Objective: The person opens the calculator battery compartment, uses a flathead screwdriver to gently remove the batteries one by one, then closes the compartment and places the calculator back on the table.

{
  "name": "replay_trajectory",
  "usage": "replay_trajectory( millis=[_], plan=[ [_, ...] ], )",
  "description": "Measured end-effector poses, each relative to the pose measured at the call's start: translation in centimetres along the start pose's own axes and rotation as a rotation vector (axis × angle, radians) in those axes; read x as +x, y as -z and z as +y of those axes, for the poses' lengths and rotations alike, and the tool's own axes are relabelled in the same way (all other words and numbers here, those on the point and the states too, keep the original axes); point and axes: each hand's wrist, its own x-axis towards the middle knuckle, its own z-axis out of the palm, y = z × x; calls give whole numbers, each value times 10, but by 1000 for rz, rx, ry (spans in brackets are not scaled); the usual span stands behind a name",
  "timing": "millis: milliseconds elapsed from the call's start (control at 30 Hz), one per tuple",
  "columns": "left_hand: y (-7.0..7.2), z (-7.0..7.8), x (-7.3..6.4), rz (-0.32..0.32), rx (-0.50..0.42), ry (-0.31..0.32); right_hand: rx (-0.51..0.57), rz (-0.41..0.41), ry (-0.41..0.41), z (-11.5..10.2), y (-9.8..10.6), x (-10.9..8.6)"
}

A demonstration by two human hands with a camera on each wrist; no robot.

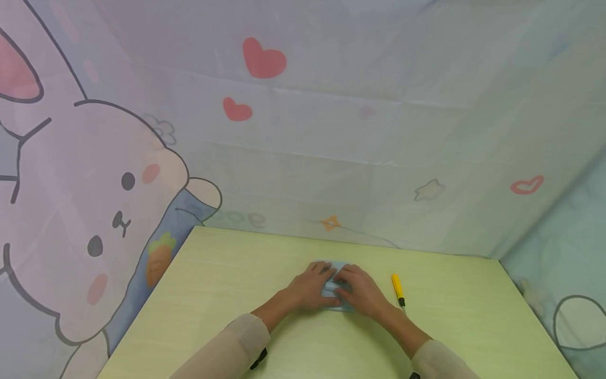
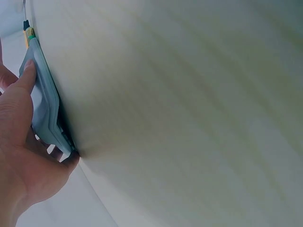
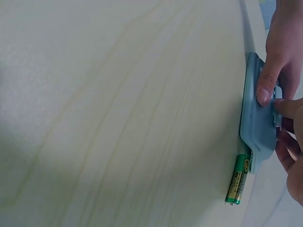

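A light blue, flat plastic device (image 1: 337,307) with rounded edges lies on the table under both hands. My left hand (image 1: 310,287) holds it from the left, its thumb (image 2: 29,73) flat on the casing and a fingertip at the far edge. From the right my right hand (image 1: 364,292) reaches over the device with bent fingers. In the right wrist view, thumb and fingers of the right hand (image 3: 294,146) grip at a small raised part (image 3: 278,111) on the casing. Much of the device's upper face is hidden by the hands.
A green battery (image 3: 238,179) lies against the device's right end. Right of the right hand is a screwdriver (image 1: 397,287) with a yellow and black handle. The pale table (image 1: 236,263) ends at a hanging cloth (image 1: 331,131) printed with hearts and a rabbit.
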Motion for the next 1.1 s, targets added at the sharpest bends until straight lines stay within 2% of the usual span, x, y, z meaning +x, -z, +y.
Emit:
replay_trajectory(
  millis=[333, 733, 1100],
  plan=[
    [1, 1, -1, 1, -5, -1, 9, -2, -24, -2, 0, 1],
    [4, 2, -2, -9, -20, 10, 4, 16, -14, 0, -2, 2],
    [5, 3, -3, -8, -35, 1, 35, 1, -89, -1, -3, 2]
  ],
)
